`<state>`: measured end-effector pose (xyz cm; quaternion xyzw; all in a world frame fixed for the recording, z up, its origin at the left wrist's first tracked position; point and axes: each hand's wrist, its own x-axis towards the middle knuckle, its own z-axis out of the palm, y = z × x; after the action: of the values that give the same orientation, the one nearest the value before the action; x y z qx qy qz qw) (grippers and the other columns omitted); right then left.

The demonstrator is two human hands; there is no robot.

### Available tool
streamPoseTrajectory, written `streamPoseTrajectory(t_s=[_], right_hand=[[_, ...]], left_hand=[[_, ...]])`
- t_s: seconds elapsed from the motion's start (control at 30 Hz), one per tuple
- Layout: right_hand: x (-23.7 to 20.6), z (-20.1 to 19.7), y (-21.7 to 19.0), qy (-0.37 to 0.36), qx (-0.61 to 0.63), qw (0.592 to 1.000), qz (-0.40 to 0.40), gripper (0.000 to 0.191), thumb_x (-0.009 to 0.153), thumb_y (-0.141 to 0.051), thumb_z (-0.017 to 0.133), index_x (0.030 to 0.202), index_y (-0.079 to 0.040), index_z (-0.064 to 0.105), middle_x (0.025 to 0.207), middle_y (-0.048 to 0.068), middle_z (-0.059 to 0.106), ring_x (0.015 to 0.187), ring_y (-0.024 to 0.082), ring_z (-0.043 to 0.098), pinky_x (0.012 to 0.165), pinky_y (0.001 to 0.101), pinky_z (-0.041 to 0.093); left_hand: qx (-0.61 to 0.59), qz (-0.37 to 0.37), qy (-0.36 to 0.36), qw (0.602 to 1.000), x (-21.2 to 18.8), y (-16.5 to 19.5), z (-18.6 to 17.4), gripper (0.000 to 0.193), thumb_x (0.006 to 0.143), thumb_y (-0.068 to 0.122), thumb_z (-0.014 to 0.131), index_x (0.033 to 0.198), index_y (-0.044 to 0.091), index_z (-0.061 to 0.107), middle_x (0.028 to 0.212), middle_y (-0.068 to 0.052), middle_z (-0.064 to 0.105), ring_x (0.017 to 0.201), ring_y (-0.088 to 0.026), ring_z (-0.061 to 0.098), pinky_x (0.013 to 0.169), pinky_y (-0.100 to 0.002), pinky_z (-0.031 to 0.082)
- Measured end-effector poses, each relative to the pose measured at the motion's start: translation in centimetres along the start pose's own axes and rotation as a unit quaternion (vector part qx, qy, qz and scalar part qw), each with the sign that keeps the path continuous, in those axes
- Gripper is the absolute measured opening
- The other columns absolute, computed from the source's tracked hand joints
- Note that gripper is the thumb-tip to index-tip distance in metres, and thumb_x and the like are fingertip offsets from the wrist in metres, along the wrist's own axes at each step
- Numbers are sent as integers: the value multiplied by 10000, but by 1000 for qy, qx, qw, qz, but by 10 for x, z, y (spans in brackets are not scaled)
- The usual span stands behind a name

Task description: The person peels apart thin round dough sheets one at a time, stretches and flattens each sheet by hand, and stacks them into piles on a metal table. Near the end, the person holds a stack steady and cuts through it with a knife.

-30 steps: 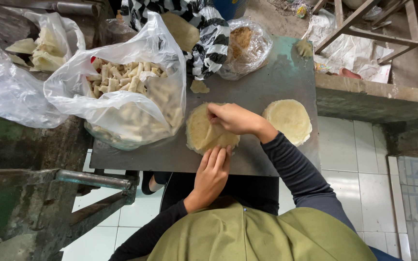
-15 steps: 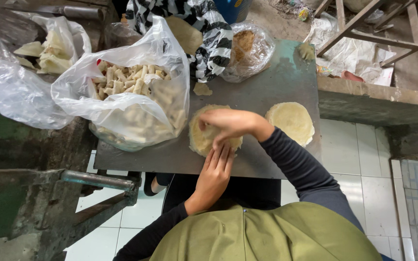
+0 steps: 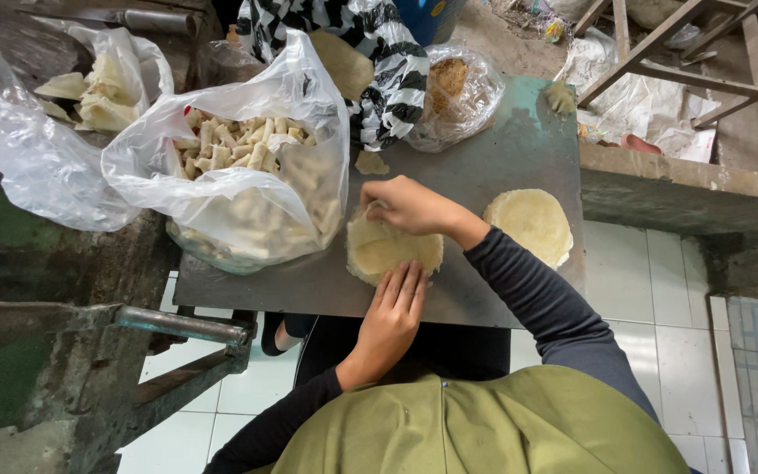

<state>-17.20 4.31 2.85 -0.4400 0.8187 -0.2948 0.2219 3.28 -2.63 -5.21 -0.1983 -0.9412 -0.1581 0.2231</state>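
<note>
Left hand (image 3: 394, 314) lies flat, fingers (image 3: 410, 283) extended together, pressing the near edge of a round wrapper (image 3: 388, 250) on the metal worktop (image 3: 484, 158). Right hand (image 3: 410, 206) has fingers curled, gripping the wrapper's far edge. A second wrapper (image 3: 530, 224) lies just beside.

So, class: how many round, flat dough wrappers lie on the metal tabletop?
2. One wrapper lies under the left hand and right hand; the other wrapper lies bare to its right. More may be stacked beneath.

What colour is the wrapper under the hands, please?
The wrapper is pale yellowish cream, seen in the head view.
</note>
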Motion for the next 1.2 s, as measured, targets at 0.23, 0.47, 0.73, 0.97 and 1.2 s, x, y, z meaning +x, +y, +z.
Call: streamPoseTrajectory(t_s=[0.23, 0.47, 0.73, 0.97, 1.2], right_hand=[[-2, 1, 0, -61, 37, 996, -59, 257, 911, -184, 722, 1128, -54, 677, 1065, 119, 752, 1003, 298, 728, 857, 363, 550], [-2, 23, -9, -6, -154, 981, -117, 233, 804, -183, 745, 981, -62, 654, 936, 145, 656, 932, 389, 638, 780, 482, 496], [-1, 29, 0, 44, -121, 986, -104, 268, 867, -63, 619, 1134, -40, 597, 1015, 159, 630, 978, 405, 617, 808, 480, 488], [-1, 25, 2, 61, -145, 984, -80, 230, 854, -207, 753, 977, -49, 640, 961, 168, 646, 881, 418, 650, 746, 496, 508], [-2, 3, 51, 284, -61, 956, 35, 281, 898, -217, 783, 1036, -3, 663, 963, 232, 703, 918, 416, 679, 783, 449, 530]], left_hand=[[-55, -127, 32, 990, -4, -11, -5, 681, 877, 269, 707, 1412, -95, 494, 1495, -263, 446, 1424, -418, 416, 1146, -546, 364], [-46, -110, 16, 993, -10, -12, -1, 673, 898, 246, 700, 1422, -111, 472, 1506, -294, 464, 1424, -454, 412, 1153, -535, 372], [-24, -92, 26, 995, -15, -10, 1, 618, 918, 214, 685, 1399, -128, 501, 1477, -320, 475, 1414, -458, 434, 1167, -520, 382], [-23, -96, 20, 995, -15, -9, -1, 615, 926, 223, 678, 1402, -121, 499, 1485, -308, 484, 1417, -447, 441, 1171, -508, 377], [-20, -98, 22, 995, -15, -8, 3, 643, 917, 244, 680, 1415, -120, 494, 1486, -310, 477, 1424, -430, 435, 1169, -510, 369]])
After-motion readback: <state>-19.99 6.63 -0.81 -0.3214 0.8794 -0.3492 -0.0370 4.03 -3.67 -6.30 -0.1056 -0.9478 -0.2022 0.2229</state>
